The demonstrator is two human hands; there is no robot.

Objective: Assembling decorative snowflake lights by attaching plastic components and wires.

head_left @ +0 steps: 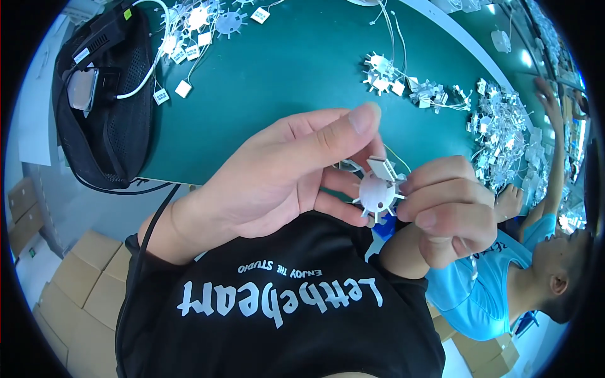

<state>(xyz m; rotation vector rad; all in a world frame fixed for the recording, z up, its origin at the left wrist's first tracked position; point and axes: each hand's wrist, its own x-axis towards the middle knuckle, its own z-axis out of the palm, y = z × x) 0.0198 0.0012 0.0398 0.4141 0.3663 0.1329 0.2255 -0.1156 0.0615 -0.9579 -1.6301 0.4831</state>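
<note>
A small white round disc with short prongs around its rim is held up between my hands. A white block connector sits at its upper edge, with a thin wire beside it. My left hand reaches in from the left; its fingers curl behind the disc, while its thumb stands raised above the connector. My right hand is closed, its thumb and forefinger at the prongs on the disc's right edge. A small pale strand dangles below the right hand.
Similar wired discs lie on the green table: a cluster at the far left, a few at the far right, and a heap farther right. A black mesh pouch with a cabled device lies left. A person in blue works at right.
</note>
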